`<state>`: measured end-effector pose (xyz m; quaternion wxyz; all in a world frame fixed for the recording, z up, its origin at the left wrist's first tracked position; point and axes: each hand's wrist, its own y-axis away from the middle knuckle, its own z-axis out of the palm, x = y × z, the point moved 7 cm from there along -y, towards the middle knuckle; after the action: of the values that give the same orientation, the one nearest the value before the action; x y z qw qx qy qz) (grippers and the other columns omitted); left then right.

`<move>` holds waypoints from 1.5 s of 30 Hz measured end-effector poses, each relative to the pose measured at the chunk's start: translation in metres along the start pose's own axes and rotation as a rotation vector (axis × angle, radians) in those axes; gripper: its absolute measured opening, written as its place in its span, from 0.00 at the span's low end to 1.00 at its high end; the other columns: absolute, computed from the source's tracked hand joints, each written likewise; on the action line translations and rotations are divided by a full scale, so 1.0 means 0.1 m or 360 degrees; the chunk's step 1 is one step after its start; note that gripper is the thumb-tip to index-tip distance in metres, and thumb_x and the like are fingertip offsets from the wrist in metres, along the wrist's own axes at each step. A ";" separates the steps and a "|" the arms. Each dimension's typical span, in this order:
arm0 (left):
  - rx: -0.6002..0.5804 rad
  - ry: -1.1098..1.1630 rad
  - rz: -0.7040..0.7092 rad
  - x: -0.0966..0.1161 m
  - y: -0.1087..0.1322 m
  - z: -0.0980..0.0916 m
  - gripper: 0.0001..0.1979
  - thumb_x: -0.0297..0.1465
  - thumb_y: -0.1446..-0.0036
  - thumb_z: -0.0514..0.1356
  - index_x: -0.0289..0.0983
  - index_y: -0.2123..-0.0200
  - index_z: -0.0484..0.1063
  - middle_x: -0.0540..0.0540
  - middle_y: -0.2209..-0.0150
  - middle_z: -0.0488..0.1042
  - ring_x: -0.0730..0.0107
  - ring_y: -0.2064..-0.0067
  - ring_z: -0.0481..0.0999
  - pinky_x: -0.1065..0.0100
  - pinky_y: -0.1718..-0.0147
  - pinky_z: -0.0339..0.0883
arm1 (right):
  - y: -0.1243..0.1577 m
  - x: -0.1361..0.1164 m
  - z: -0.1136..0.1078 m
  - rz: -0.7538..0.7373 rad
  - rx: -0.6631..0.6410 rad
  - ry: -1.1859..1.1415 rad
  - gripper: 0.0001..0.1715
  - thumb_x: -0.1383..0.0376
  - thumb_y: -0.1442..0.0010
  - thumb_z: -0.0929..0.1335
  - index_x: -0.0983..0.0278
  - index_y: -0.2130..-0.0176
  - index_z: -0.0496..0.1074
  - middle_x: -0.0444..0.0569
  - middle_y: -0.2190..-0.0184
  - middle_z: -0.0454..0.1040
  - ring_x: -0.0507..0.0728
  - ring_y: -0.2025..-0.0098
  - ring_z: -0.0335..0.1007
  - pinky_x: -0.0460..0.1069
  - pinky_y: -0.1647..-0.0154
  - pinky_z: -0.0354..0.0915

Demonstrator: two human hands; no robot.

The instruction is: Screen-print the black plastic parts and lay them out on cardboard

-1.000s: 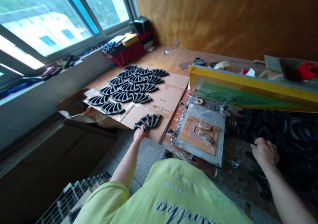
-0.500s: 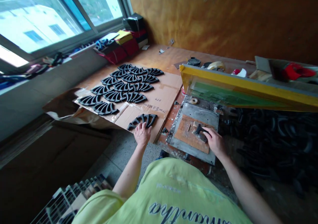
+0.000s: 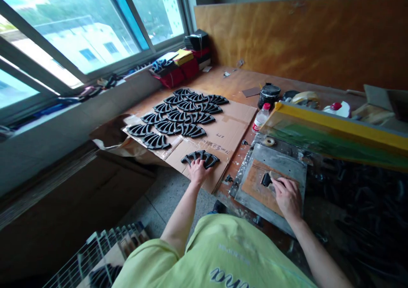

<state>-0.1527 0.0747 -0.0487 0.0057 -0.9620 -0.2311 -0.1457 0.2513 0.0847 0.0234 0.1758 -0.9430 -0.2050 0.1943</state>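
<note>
My left hand (image 3: pixel 198 172) rests at the near edge of a cardboard sheet (image 3: pixel 237 124), its fingers closed over the near side of a small fan of black curved handle-like pieces (image 3: pixel 193 155). Exactly how many pieces it grips is hidden. My right hand (image 3: pixel 289 198) pinches a black T-shaped handle piece (image 3: pixel 266 179) by its stem, the broad head pointing left. That piece is over a brown wooden board (image 3: pixel 255 185) on a grey metal plate (image 3: pixel 244 196). Behind my left hand, several rows of similar black pieces (image 3: pixel 183 116) lie fanned out on the cardboard.
A yellow-edged screen frame (image 3: pixel 318 115) slants above the plate's far side. Near it stand a red-capped bottle (image 3: pixel 261 118), a black tub (image 3: pixel 269 94) and a tape roll (image 3: pixel 269 141). Dark pieces are heaped at right (image 3: pixel 366 203). A wire rack (image 3: pixel 86 254) is at lower left.
The view has turned left. The screen frame has shifted lower and rightward, uncovering the bottle. My right hand has brought its black piece slightly left over the board. My left hand stays at the fan.
</note>
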 end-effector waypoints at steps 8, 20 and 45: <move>-0.0202 -0.0137 0.0522 -0.78 -0.93 -0.38 0.27 0.46 0.50 0.67 0.42 0.48 0.75 0.39 0.39 0.70 0.49 0.36 0.64 0.54 0.38 0.58 | 0.01 0.08 0.09 0.0081 0.0030 -0.0039 0.19 0.63 0.32 0.62 0.59 0.54 0.81 0.56 0.58 0.75 0.63 0.55 0.69 0.60 0.50 0.69; -0.0113 -0.0299 0.0452 -1.49 -1.53 -0.24 0.34 0.52 0.49 0.59 0.36 0.45 0.73 0.35 0.36 0.68 0.46 0.35 0.65 0.54 0.38 0.60 | 0.04 -0.03 0.04 0.0337 0.0102 -0.0086 0.20 0.69 0.33 0.61 0.56 0.53 0.80 0.52 0.57 0.75 0.60 0.51 0.68 0.58 0.47 0.69; -0.0098 0.1664 0.0814 1.98 -0.51 -1.56 0.27 0.50 0.39 0.57 0.37 0.44 0.70 0.46 0.67 0.78 0.68 0.64 0.79 0.67 0.60 0.74 | 0.06 -0.31 0.34 -0.0092 -0.0505 0.0127 0.39 0.53 0.35 0.68 0.61 0.31 0.56 0.55 0.31 0.57 0.64 0.29 0.49 0.68 0.30 0.46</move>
<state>-0.0503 0.1962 0.1541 0.1260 -0.7872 0.0466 -0.6019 0.2125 0.0744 0.0007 0.0380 -0.9596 -0.2530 0.1169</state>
